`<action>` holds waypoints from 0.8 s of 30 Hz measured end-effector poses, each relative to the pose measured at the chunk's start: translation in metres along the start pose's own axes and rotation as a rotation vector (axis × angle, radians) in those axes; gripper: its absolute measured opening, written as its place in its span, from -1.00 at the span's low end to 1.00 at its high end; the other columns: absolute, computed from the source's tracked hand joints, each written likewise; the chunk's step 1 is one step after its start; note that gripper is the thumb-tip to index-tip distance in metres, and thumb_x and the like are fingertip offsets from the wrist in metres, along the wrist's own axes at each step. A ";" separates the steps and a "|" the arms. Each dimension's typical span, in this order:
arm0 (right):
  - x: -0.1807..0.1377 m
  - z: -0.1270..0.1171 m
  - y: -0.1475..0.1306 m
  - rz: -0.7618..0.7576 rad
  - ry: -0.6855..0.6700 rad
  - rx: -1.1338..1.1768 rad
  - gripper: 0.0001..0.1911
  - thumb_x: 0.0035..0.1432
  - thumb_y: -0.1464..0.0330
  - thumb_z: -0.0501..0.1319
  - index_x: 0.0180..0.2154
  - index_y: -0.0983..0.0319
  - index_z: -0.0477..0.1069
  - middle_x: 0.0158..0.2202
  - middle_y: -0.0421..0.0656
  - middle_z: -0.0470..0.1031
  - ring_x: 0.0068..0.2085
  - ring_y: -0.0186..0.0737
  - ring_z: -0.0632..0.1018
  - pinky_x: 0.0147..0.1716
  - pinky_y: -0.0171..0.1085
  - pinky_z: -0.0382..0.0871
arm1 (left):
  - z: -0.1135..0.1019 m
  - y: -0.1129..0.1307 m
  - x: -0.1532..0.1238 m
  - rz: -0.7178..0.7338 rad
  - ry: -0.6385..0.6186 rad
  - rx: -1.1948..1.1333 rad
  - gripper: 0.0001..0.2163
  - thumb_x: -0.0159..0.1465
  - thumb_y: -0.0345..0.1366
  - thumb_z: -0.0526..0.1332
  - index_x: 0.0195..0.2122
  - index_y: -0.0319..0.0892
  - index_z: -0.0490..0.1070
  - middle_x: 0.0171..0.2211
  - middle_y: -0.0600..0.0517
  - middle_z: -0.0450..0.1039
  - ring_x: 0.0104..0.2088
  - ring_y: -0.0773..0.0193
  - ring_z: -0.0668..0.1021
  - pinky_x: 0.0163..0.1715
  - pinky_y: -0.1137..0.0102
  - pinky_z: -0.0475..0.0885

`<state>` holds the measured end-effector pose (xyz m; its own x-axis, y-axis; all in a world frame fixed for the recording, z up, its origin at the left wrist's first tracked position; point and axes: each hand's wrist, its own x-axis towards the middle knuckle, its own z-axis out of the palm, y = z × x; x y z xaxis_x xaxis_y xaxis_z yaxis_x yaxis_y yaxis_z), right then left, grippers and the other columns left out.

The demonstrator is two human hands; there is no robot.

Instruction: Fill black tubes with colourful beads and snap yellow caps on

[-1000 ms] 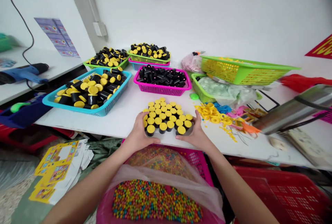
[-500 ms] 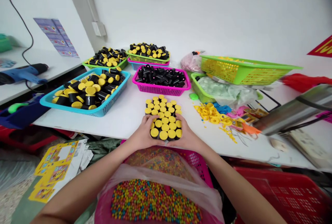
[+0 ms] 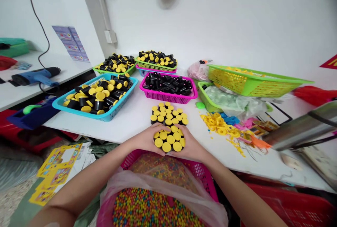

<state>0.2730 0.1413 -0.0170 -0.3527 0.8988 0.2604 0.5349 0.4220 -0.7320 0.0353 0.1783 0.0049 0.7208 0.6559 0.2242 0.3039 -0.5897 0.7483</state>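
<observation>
My left hand and my right hand are cupped together at the table's front edge, closed round a bunch of small black tubs with yellow lids. The bunch stands upright between my palms. Just behind it, a second group of yellow-lidded tubs rests on the white table, apart from my hands.
Below my hands is a pink basket with a bag of coloured beads. A blue basket, a pink basket and green baskets hold more tubs and parts. Loose yellow rings lie right. A red crate sits lower right.
My hands closed in from the sides, split off the front part of the tub cluster and drew it toward the table edge. The camera tilted up slightly.
</observation>
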 end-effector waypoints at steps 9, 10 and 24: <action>-0.004 0.003 0.002 -0.072 0.068 -0.029 -0.02 -0.17 0.14 0.43 0.23 0.16 0.04 0.19 0.07 0.18 0.19 0.19 0.32 0.15 0.14 0.26 | -0.001 0.007 0.000 0.116 0.041 -0.091 -0.23 -0.24 -0.07 0.52 0.07 -0.03 0.39 0.03 -0.05 0.32 0.02 0.05 0.45 0.12 0.18 0.33; -0.003 0.002 -0.001 -0.075 0.072 -0.024 -0.04 -0.15 0.15 0.42 0.23 0.14 0.03 0.20 0.06 0.18 0.20 0.18 0.32 0.15 0.14 0.26 | -0.004 0.010 -0.002 0.125 0.050 -0.104 -0.24 -0.22 -0.07 0.51 0.06 -0.03 0.40 0.03 -0.04 0.32 0.00 0.06 0.46 0.11 0.19 0.33; 0.244 0.026 -0.152 -0.315 0.001 0.415 -0.04 -0.22 0.18 0.48 0.22 0.12 0.18 0.19 -0.05 0.29 0.20 0.04 0.34 0.20 -0.01 0.24 | -0.263 0.045 -0.041 0.038 0.264 0.274 -0.34 -0.05 -0.14 0.45 0.11 -0.10 0.40 0.11 -0.06 0.38 0.10 0.02 0.42 0.19 0.17 0.22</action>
<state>0.0860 0.2929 0.1418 -0.4466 0.7358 0.5090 0.0534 0.5898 -0.8058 -0.1446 0.2493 0.1934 0.5603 0.7087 0.4287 0.4610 -0.6968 0.5495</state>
